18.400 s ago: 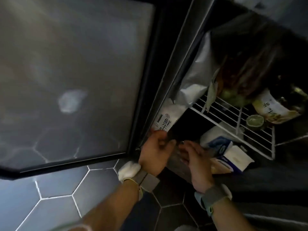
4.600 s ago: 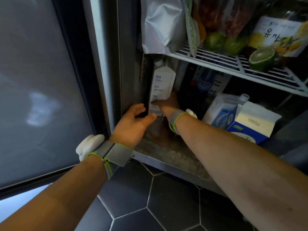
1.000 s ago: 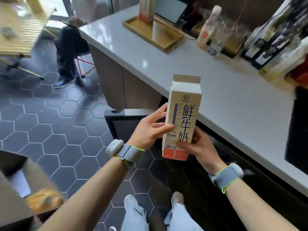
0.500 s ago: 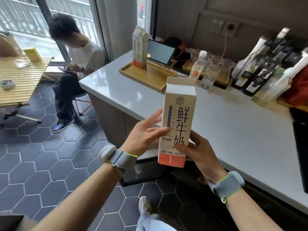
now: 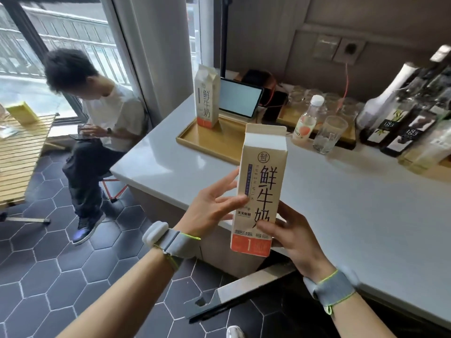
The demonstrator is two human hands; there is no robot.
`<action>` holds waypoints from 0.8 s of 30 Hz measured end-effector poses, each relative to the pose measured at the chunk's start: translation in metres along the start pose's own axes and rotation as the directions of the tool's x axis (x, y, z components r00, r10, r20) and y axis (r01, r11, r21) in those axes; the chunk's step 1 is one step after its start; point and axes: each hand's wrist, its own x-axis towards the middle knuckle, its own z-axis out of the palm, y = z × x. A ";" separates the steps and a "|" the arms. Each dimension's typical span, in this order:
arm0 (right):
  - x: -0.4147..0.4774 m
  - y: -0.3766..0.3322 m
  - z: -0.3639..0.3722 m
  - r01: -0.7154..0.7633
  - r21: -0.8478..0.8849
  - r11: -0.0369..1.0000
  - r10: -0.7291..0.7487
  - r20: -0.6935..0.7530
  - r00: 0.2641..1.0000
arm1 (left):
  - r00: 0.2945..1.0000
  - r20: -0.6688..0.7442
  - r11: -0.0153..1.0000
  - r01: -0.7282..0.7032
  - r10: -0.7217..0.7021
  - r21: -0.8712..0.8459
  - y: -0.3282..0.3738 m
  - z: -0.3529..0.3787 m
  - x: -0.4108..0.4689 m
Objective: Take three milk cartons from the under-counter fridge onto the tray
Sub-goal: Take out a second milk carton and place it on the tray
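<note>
I hold a tall cream milk carton [image 5: 260, 191] with an orange base upright in both hands, above the near edge of the white counter [image 5: 341, 203]. My left hand [image 5: 211, 211] presses its left side with fingers spread. My right hand [image 5: 290, 232] grips its lower right side from behind. A wooden tray [image 5: 210, 142] lies further back on the counter, and a second matching milk carton [image 5: 206, 96] stands upright at the tray's far left end. The open fridge door's [image 5: 239, 291] top edge shows below my hands.
A tablet [image 5: 240, 97] stands behind the tray. A small bottle [image 5: 308, 118], a glass [image 5: 329, 134] and several dark bottles [image 5: 402, 123] stand at the back right of the counter. A person [image 5: 97, 123] sits on a stool left of the counter, beside a slatted wooden table [image 5: 22, 152].
I took the carton from the fridge's lower shelf and rose to the counter. Over the last second the view tilted up; the carton is held higher, nearer the counter edge.
</note>
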 end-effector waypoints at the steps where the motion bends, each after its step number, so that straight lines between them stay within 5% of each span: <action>1: 0.010 0.002 0.011 -0.010 -0.006 1.000 0.010 -0.029 1.000 | 1.000 0.031 1.000 0.003 -0.003 0.003 -0.002 -0.017 0.007; 12: 0.075 -0.009 0.147 0.012 0.019 1.000 -0.005 -0.337 0.941 | 0.952 0.304 0.998 0.001 -0.020 0.063 0.005 -0.163 0.048; 24: 0.130 -0.026 0.172 -0.025 0.009 1.000 0.027 -0.399 0.917 | 0.904 0.427 0.994 -0.014 -0.036 0.113 0.024 -0.214 0.101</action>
